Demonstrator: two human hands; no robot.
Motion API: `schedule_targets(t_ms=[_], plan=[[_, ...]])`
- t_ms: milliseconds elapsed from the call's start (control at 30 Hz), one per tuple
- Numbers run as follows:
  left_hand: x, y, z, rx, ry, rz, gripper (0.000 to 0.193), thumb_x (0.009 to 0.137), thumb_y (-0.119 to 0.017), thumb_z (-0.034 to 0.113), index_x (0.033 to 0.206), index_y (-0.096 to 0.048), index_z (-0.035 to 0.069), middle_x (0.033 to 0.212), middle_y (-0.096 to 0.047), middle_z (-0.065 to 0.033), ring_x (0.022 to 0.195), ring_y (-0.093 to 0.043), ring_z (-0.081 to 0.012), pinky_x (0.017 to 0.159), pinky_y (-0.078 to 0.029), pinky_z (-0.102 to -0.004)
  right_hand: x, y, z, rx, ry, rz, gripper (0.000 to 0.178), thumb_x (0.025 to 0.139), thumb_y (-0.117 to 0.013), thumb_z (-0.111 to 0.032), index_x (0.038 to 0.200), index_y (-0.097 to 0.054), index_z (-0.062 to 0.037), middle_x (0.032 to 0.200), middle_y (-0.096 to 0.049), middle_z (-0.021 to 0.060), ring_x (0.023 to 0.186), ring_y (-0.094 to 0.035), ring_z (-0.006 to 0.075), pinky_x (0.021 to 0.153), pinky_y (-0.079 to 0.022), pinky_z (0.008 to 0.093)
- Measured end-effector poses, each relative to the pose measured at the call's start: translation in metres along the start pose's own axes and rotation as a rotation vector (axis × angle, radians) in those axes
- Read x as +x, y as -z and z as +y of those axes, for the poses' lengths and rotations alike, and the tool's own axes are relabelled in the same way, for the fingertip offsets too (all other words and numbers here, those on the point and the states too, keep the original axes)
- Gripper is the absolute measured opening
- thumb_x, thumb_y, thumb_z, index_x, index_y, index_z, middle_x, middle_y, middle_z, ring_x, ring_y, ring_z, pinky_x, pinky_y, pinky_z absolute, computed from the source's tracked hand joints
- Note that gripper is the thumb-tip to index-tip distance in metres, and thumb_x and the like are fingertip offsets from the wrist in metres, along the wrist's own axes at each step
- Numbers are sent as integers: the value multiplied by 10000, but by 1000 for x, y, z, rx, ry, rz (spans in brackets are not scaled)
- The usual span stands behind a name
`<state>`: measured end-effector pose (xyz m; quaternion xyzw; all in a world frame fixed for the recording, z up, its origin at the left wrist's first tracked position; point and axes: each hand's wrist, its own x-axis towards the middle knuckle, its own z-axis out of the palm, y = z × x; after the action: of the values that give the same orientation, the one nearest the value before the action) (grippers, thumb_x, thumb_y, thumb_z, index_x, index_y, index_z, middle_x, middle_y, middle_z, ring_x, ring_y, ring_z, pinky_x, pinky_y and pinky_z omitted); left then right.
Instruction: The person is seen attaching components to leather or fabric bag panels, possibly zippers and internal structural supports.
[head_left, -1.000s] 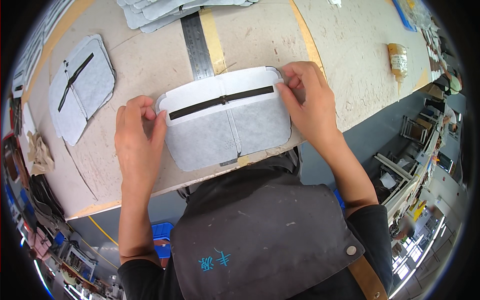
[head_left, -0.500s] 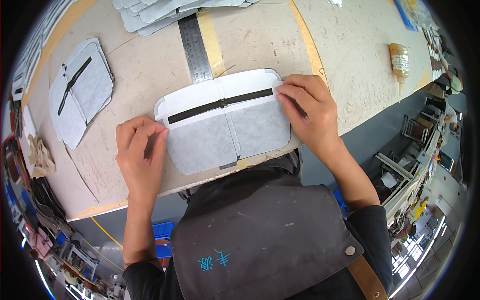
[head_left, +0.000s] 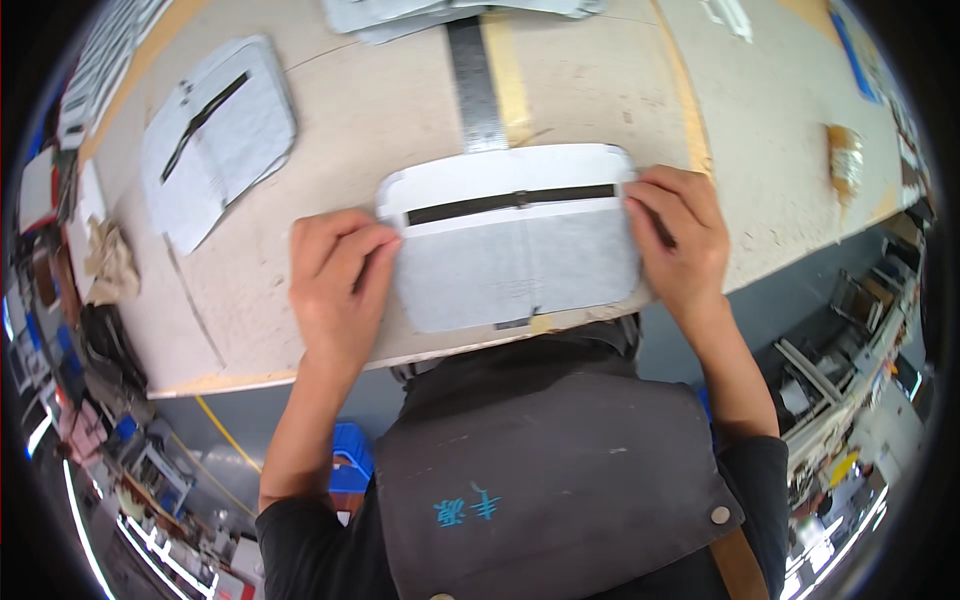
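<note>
A pale panel [head_left: 465, 270] with rounded corners, fabric-like, lies flat at the table's near edge. Across its upper part runs a long black zipper-like strip [head_left: 458, 208] in a white-bordered slot, with a small dark bit at its middle. My left hand [head_left: 338, 275] pinches the panel's left edge, level with the strip's left end. At the opposite edge, my right hand [head_left: 688, 240] has thumb and fingers closed on the panel near the strip's right end. A similar pale panel [head_left: 235, 150] with a crooked black strip lies to the left.
A stack of pale panels [head_left: 400, 18] sits at the far side. A dark steel ruler [head_left: 474, 85] and a yellow tape strip [head_left: 510, 85] run toward the panel. On the right lies a bottle of amber liquid [head_left: 845, 160]. Crumpled brown paper [head_left: 112, 262] rests at the table's left end.
The whole view has shifted and turned slightly, so the table and both hands appear farther right and the panel more level. Both hands keep their pinch on the panel's ends.
</note>
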<state>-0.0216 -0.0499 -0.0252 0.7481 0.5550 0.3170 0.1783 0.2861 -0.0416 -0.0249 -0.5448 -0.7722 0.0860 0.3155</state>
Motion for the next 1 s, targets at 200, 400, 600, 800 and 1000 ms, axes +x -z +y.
schedule_targets(t_ms=[200,400,600,800,1000], plan=[[-3,-1,-6,23,-81,34,193,696,-784,-42,862,-710,25,881,-613,-61,817,-539,-243,658,-455,-331,1,-1,-4,7,-28,-16,206,728,-743,70,915,-697,-4,960,-660,94,847,-617,274,726,-501,349],[-3,-2,-8,44,-136,20,222,684,-783,-51,879,-722,35,894,-609,-51,822,-535,-232,604,-456,-313,0,0,-3,-5,-29,-37,212,732,-742,68,927,-695,-1,967,-659,101,848,-614,273,728,-500,347],[-4,-1,-10,120,-206,-1,321,602,-751,-71,899,-722,46,912,-610,-55,828,-563,-243,602,-504,-309,-1,-1,-3,-25,-20,-36,226,731,-754,46,941,-688,-6,983,-657,105,858,-613,273,727,-504,345],[-4,0,-9,201,-260,11,355,573,-745,-58,910,-722,48,919,-612,-54,828,-570,-251,602,-505,-306,-2,-2,-1,-25,-36,-37,249,732,-762,33,962,-676,-8,1012,-650,114,866,-614,274,724,-510,347],[5,6,0,87,-124,-23,300,686,-766,-36,970,-704,38,944,-620,-74,831,-568,-255,675,-510,-330,-2,-1,-4,11,-85,-27,266,746,-754,34,990,-656,-12,1048,-631,130,900,-622,287,752,-519,349]])
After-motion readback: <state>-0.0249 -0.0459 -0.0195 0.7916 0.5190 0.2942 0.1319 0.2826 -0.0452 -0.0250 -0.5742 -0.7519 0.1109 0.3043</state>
